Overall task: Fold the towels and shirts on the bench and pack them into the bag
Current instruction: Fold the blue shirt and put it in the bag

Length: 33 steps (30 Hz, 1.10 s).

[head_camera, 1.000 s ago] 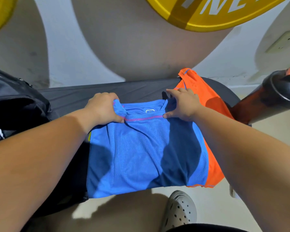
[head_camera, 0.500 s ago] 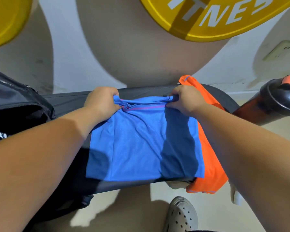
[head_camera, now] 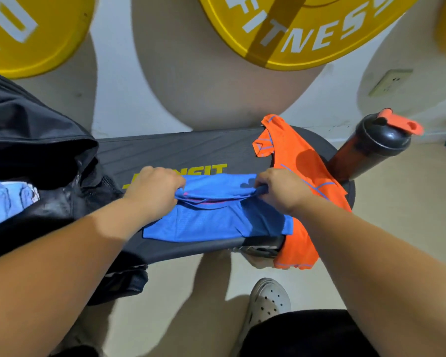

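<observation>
A blue shirt (head_camera: 211, 222) lies on the black bench (head_camera: 180, 150), its collar end bunched and doubled back over the body. My left hand (head_camera: 152, 189) grips the left side of that fold. My right hand (head_camera: 281, 189) pinches the right side. An orange shirt (head_camera: 296, 161) is draped unfolded over the bench's right end, partly under the blue one. The open black bag (head_camera: 36, 140) sits on the bench's left end, with light blue cloth (head_camera: 3, 199) inside.
A dark shaker bottle (head_camera: 371, 148) with an orange cap stands right of the bench. Yellow weight plates (head_camera: 294, 29) hang on the wall behind. My white clog (head_camera: 265, 302) is on the floor below the bench.
Both hands have pulled the blue shirt's lower half up off the bench's front edge and folded it toward the collar. The shirt now lies shorter on the bench.
</observation>
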Tool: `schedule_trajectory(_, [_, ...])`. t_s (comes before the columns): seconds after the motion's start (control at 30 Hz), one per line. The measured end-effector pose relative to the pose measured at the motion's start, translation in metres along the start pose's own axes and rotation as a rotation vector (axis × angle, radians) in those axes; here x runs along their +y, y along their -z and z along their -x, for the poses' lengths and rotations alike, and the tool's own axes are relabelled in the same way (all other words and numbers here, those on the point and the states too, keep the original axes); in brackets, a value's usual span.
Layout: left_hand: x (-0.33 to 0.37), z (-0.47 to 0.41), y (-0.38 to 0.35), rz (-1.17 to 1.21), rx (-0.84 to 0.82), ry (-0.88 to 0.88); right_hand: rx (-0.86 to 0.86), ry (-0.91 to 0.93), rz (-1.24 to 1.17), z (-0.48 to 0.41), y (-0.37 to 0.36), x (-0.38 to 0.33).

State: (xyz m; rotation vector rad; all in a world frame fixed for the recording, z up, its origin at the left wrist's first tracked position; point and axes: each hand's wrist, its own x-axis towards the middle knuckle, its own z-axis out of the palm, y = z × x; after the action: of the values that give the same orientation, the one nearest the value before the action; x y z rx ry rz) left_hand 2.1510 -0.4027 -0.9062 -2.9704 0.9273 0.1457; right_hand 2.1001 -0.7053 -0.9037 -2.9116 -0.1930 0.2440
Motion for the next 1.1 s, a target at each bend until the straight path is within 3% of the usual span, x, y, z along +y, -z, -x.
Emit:
schedule_trajectory(0.23, [0.017,0.042,-0.023,-0.118,-0.164,-0.06,-0.125,-0.021,0.142,0.037,-0.021,-0.008])
schedule_trajectory(0.4, [0.02,0.062,-0.031,-0.002,-0.142,-0.047,-0.161,-0.021,0.169,0.05,-0.027,-0.012])
schedule_trajectory(0.57, [0.019,0.079,-0.045,0.159,0.028,-0.014,-0.14,0.011,0.264,0.062,-0.027,-0.007])
schedule_trajectory(0.67, [0.021,0.073,-0.045,0.162,0.284,0.002,0.053,0.023,0.222,0.052,-0.025,-0.023])
schedule_trajectory(0.73, [0.024,0.061,-0.041,0.169,0.362,0.09,0.18,0.029,0.187,0.037,-0.027,-0.038])
schedule_trajectory(0.8, [0.028,0.048,-0.038,0.183,0.271,0.189,0.166,-0.041,0.146,0.023,-0.036,-0.055])
schedule_trajectory(0.93, [0.038,0.037,-0.057,0.07,-0.031,0.231,-0.104,-0.246,0.098,0.011,-0.068,-0.078])
schedule_trajectory(1.1, [0.041,0.051,-0.087,0.097,-0.065,0.284,-0.062,-0.246,0.186,0.027,-0.096,-0.059])
